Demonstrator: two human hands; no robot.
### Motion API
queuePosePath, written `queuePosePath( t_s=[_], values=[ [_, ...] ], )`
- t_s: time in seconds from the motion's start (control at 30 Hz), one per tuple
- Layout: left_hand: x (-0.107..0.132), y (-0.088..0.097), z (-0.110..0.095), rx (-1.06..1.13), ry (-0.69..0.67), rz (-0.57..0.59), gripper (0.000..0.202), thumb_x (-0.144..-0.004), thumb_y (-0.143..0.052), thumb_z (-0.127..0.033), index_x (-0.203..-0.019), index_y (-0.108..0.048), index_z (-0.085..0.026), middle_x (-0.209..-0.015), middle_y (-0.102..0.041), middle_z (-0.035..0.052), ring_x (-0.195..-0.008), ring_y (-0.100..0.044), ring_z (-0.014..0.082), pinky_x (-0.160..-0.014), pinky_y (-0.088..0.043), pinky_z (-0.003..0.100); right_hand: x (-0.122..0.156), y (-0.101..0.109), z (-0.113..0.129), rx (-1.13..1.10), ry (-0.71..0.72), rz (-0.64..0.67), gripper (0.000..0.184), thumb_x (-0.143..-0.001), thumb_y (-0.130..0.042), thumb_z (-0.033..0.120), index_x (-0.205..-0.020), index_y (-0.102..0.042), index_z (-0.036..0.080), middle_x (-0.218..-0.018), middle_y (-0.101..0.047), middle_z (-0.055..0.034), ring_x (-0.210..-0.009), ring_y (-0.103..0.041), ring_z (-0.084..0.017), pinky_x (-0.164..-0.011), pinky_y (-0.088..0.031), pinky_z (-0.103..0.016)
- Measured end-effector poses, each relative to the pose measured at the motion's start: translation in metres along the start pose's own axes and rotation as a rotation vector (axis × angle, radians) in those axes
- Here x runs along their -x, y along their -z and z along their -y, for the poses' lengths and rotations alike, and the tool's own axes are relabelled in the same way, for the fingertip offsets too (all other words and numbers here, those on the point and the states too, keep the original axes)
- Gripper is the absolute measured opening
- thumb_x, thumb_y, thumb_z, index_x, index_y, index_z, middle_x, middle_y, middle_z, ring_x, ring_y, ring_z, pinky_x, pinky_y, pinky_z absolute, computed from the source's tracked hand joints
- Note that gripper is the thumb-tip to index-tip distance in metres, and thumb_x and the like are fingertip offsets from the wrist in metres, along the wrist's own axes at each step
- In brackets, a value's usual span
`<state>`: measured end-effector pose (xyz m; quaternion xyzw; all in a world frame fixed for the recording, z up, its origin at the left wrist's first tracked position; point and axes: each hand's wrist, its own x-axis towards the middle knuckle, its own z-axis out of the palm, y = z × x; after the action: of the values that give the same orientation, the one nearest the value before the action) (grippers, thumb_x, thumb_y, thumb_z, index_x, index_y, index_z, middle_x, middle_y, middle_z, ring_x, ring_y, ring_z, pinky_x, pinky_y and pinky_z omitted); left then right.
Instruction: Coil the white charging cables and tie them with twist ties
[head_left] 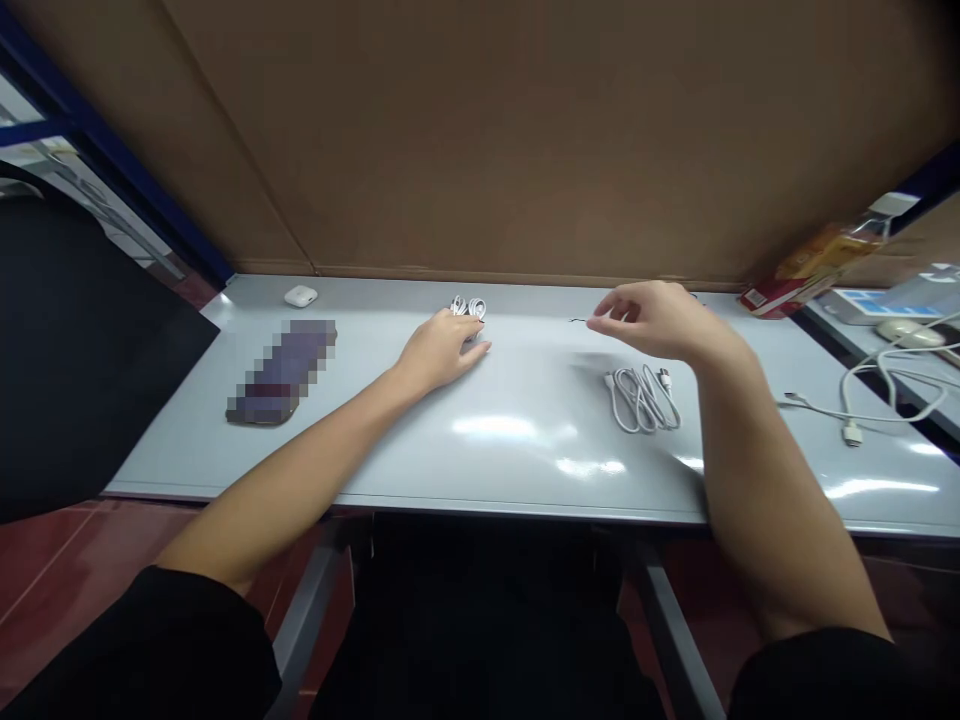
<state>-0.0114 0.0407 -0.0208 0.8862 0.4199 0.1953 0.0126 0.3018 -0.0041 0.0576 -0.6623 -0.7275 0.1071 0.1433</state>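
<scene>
My left hand point(442, 350) rests on the grey table point(510, 440) with its fingers curled against a small coil of white cable point(469, 308) at the back middle. My right hand point(651, 318) hovers a little above the table, fingers pinched together; a thin dark line by the fingertips is too small to name. Just in front of that hand lies a bundled white cable point(643, 398). Both forearms are bare, with black sleeves near the shoulders.
A white earbud case point(301, 296) sits at the back left, with a blurred dark flat object point(283, 372) near it. At right lie a loose white cable point(862, 400), a red box point(780, 295) and a mouse point(904, 332). Cardboard walls stand behind.
</scene>
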Motion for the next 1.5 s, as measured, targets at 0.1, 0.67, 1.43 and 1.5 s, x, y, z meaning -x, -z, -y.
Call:
queuePosePath(
  t_s=[0.1,0.67,1.43,1.5],
  values=[
    [0.001,0.0,-0.005,0.0,0.0,-0.023,0.029,-0.1,-0.053,-0.038,-0.103,-0.074,-0.019,-0.106,-0.077,0.0087,-0.091,-0.064,0.0264,-0.077,-0.048,0.036,-0.002,0.02,-0.042,0.043,-0.147,0.111,0.049,-0.072,-0.087,0.051,-0.11,-0.075,0.023,-0.105,-0.076,-0.011,-0.084,-0.07,-0.028,-0.073,-0.053,-0.04],
    [0.012,-0.005,-0.034,0.304,-0.368,-0.04,0.025,-0.1,-0.054,-0.025,-0.099,-0.077,-0.018,-0.084,-0.076,0.0035,-0.073,-0.067,0.0164,-0.076,-0.049,0.031,-0.013,-0.004,-0.044,-0.341,-0.222,0.603,0.048,-0.059,-0.086,0.017,-0.103,-0.069,0.026,-0.087,-0.074,-0.0012,-0.07,-0.073,-0.021,-0.07,-0.064,-0.036],
    [0.011,0.039,-0.006,0.487,-0.123,0.602,0.027,-0.076,-0.083,-0.049,-0.092,-0.082,-0.028,-0.107,-0.068,0.0056,-0.089,-0.063,0.0192,-0.073,-0.05,0.026,-0.013,-0.04,0.009,-0.219,0.099,0.438,0.05,-0.067,-0.089,0.049,-0.108,-0.075,0.025,-0.103,-0.073,-0.0069,-0.086,-0.069,-0.024,-0.072,-0.052,-0.036],
    [0.01,0.038,-0.005,0.497,-0.138,0.593,0.021,-0.081,-0.078,-0.046,-0.09,-0.083,-0.027,-0.106,-0.068,0.0056,-0.088,-0.063,0.0181,-0.074,-0.049,0.026,-0.014,-0.042,0.01,-0.266,0.092,0.424,0.043,-0.066,-0.09,0.043,-0.101,-0.073,0.024,-0.105,-0.073,-0.0068,-0.088,-0.068,-0.024,-0.071,-0.052,-0.034]
  ],
)
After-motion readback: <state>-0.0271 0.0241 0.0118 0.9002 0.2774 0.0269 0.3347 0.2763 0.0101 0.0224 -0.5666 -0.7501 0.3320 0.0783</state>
